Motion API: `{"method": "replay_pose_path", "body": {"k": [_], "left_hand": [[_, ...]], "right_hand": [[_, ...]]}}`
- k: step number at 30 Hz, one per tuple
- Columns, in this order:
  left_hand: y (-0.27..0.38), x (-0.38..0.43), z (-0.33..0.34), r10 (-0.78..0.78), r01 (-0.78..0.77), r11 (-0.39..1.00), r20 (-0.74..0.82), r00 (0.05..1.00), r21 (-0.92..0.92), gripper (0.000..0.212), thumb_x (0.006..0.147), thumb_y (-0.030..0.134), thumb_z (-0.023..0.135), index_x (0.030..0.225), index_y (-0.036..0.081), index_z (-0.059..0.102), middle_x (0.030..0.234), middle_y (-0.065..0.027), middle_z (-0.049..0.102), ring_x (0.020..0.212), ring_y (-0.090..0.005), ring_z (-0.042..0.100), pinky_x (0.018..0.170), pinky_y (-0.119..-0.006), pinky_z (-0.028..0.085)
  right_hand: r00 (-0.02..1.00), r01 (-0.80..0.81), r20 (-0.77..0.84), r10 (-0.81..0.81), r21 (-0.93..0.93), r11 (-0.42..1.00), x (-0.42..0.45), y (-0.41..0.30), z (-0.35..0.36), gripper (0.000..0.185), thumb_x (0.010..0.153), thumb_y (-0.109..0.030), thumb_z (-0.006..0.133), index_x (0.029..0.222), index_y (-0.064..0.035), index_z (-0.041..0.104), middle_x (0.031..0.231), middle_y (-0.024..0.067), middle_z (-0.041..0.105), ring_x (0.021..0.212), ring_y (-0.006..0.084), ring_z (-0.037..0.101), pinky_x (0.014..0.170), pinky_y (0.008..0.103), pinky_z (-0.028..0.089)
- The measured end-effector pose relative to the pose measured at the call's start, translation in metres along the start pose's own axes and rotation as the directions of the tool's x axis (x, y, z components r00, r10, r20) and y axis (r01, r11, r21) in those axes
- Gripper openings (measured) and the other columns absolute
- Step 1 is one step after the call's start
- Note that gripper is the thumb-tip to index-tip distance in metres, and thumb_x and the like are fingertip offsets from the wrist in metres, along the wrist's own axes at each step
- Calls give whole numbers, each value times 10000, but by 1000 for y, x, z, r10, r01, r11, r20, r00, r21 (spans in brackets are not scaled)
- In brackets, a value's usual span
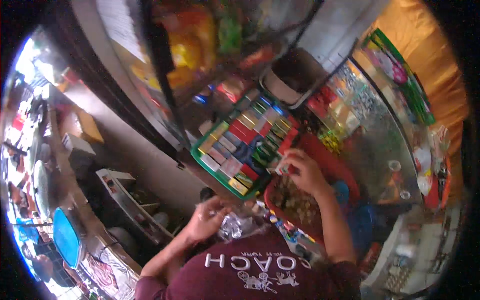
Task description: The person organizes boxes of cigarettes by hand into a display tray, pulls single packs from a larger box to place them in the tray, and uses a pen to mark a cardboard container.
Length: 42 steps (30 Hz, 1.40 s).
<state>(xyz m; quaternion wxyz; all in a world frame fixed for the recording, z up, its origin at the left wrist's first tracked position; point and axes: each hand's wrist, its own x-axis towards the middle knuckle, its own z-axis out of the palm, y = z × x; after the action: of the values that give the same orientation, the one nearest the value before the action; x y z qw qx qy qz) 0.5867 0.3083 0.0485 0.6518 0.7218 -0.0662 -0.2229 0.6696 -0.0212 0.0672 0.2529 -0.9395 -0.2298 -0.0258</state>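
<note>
My right hand [302,170] has its fingers closed on a small white-and-red pack [281,168], above the right edge of a green tray [215,175]. Rows of small boxes, looking like cigarette packs [242,131], fill that tray. Under my right wrist sits a red basin [268,195] with many small brownish pieces in it. My left hand [210,217] is near my chest, fingers curled beside a clear plastic bag [236,226]; blur hides whether it grips the bag.
A rectangular metal-rimmed container [287,93] stands beyond the tray. Colourful packets [330,112] lie to its right. At the left are a blue lid or tray [66,237] and a white divided box [127,202]. An orange cloth [431,56] hangs at the upper right.
</note>
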Motion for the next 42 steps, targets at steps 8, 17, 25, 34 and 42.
{"method": "replay_pose_path", "body": {"k": [8, 17, 25, 34, 42], "left_hand": [[5, -11, -5, 49, -49, 999, -24, 999, 2, 228, 937, 159, 574, 1082, -9, 628, 1017, -124, 683, 964, -182, 629, 855, -331, 485], [-7, -17, -5, 7, -17, 990, -73, 997, -140, 201, 940, 126, 563, 1061, -31, 594, 951, -99, 663, 888, -149, 613, 784, -300, 485], [6, -8, -8, 59, -57, 998, -50, 997, 27, 228, 928, 141, 569, 1064, -40, 593, 889, -101, 666, 842, -144, 610, 765, -299, 486], [2, 1, -14, -21, 17, 999, -88, 996, -45, 241, 932, 174, 591, 1082, -15, 604, 922, -87, 667, 869, -142, 595, 777, -311, 482], [22, 20, -20, -50, 50, 999, -36, 998, 16, 210, 916, 145, 611, 1058, -6, 640, 957, -109, 679, 893, -136, 596, 799, -307, 483]], "right_hand": [[996, 39, -76, -47, -113, 993, 23, -16, 6, 214, 699, -16, 670, 893, -104, 649, 964, 111, 610, 900, 339, 613, 755, 438, 505], [1000, -2, 2, 2, -24, 1000, 21, -7, 2, 251, 691, 43, 622, 889, -111, 636, 971, 90, 598, 915, 321, 601, 755, 416, 488], [994, -99, 10, 109, -329, 939, 25, -16, 24, 276, 721, -41, 628, 968, -157, 670, 1151, 84, 572, 1032, 329, 575, 871, 479, 440], [968, -104, -247, 47, -225, 969, -1, -44, 32, 691, 858, -340, 590, 1392, 35, 363, 1507, 264, 239, 1370, 474, 253, 1086, 649, 154], [957, -252, -197, 212, -209, 945, 2, -49, 56, 849, 842, -462, 622, 1436, 43, 288, 1490, 277, 278, 1403, 438, 222, 1127, 571, 157]]}}
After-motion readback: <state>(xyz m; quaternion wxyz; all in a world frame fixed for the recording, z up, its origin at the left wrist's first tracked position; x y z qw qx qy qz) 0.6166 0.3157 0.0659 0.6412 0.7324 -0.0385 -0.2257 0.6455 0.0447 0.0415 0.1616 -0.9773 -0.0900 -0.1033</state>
